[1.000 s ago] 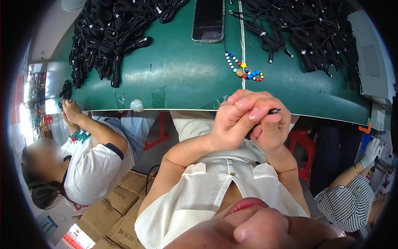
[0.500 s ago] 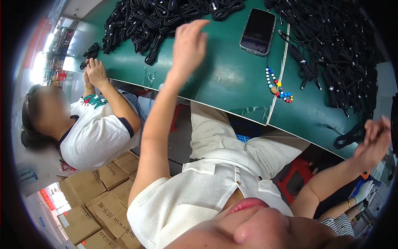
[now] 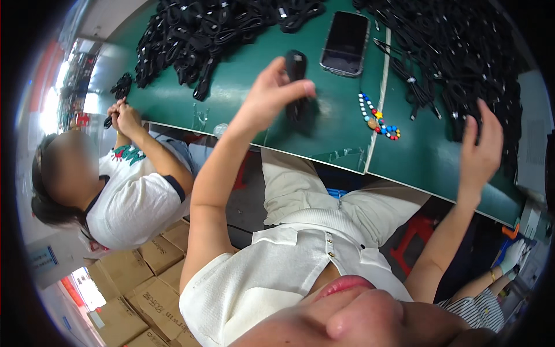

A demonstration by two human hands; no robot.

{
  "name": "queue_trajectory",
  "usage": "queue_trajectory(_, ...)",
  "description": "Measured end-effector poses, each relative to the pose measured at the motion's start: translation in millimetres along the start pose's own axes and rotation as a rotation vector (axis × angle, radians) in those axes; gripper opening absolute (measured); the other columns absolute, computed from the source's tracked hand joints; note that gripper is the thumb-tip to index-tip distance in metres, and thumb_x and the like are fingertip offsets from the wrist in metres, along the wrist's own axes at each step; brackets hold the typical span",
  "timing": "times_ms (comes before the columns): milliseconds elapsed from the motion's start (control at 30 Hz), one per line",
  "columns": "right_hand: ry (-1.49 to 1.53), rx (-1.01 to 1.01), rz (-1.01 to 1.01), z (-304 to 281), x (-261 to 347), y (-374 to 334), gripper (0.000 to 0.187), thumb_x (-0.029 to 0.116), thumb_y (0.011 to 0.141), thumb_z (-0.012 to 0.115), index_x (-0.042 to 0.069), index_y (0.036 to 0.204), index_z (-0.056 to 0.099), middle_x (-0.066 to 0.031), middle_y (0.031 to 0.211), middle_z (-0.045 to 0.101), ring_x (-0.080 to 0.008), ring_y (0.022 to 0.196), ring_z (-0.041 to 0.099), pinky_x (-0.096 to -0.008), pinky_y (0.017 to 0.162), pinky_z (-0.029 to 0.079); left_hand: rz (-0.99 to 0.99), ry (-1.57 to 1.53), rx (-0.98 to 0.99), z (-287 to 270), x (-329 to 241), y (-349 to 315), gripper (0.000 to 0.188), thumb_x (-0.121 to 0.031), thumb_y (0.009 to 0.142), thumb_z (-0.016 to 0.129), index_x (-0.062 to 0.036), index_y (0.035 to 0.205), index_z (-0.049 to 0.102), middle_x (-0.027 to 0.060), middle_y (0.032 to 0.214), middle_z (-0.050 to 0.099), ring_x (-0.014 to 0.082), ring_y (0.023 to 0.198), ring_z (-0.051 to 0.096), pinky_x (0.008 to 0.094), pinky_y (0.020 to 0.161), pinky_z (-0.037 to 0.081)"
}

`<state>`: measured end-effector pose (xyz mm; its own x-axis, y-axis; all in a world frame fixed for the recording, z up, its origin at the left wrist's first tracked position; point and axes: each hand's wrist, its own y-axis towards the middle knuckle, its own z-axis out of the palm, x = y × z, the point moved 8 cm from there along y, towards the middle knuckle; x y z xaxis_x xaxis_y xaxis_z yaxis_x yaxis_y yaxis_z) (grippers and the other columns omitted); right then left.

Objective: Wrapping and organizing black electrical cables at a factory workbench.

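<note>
My left hand [image 3: 269, 99] is over the green table, its thumb stretched away from its fingers. A coiled black cable [image 3: 296, 66] appears just beyond the thumb, partly behind it and smeared lower down. I cannot tell whether the thumb touches it. My right hand [image 3: 484, 147] is raised at the near edge of the right-hand heap of black cables [image 3: 462, 52], fingers up and apart, with nothing visible in it. Between my hands lie a dark phone [image 3: 346, 43] and a strap of colourful beads [image 3: 377, 118].
A large pile of coiled black cables [image 3: 202, 29] covers the table's far left. A seam [image 3: 377, 104] crosses the green tabletop [image 3: 324, 133]. A co-worker [image 3: 130, 179] sits at the left, hands on the table edge; cardboard boxes [image 3: 159, 301] stand behind. Another person's gloved hand [image 3: 511, 257] shows lower right.
My right hand has risen from the table's near right edge to the cable heap. My left hand has come nearer and turned, thumb out. A coiled cable now appears beside it. The view shifted slightly.
</note>
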<state>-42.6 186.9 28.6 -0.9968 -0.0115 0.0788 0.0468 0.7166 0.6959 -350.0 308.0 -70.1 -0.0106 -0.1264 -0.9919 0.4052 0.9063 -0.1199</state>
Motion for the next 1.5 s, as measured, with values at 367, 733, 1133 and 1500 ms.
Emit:
queue_trajectory(367, 1.174, 0.269, 0.412, 60, 94, -37, 0.030, 0.019, 0.074, 0.073, 0.000, 0.091, 0.058, -0.0071, 0.077, 0.062, -0.0149, 0.070, 0.061, -0.0253, 0.064, 0.048, 0.182, -0.161, 0.152, 115, -4, -39, 0.037, -0.006, 0.081, 0.064, -0.0020, 0.112, 0.044, 0.0076, 0.104, 0.058, 0.0125, 0.094, 0.055, 0.0266, 0.084, 0.044)
queue_trajectory(733, 1.538, 0.266, 0.727, 74, 91, -59, 0.016, 0.005, 0.082, 0.059, -0.004, 0.096, 0.057, -0.0074, 0.083, 0.062, -0.0143, 0.078, 0.061, -0.0262, 0.072, 0.049, 0.189, -0.317, 0.103, 114, 10, -43, 0.031, -0.002, 0.081, 0.062, 0.0013, 0.111, 0.051, 0.0068, 0.103, 0.056, 0.0125, 0.092, 0.054, 0.0263, 0.081, 0.046)
queue_trajectory(1133, 1.193, 0.079, 0.400, 52, 102, -46, 0.017, 0.004, 0.075, 0.067, -0.003, 0.087, 0.058, -0.0099, 0.083, 0.061, -0.0167, 0.075, 0.060, -0.0252, 0.068, 0.047, 0.327, -0.271, 0.045, 106, 3, -47, 0.026, 0.004, 0.079, 0.058, 0.0020, 0.105, 0.052, 0.0090, 0.103, 0.055, 0.0144, 0.094, 0.053, 0.0280, 0.084, 0.043)
queue_trajectory(1500, 1.441, -0.182, 0.577, 51, 57, -5, 0.015, 0.013, 0.084, 0.064, 0.000, 0.087, 0.056, 0.0010, 0.076, 0.056, -0.0038, 0.069, 0.049, -0.0167, 0.063, 0.040, 0.007, -0.493, 0.262, 126, 9, -52, 0.034, -0.008, 0.084, 0.061, -0.0012, 0.106, 0.035, 0.0144, 0.103, 0.056, 0.0178, 0.091, 0.058, 0.0326, 0.078, 0.052)
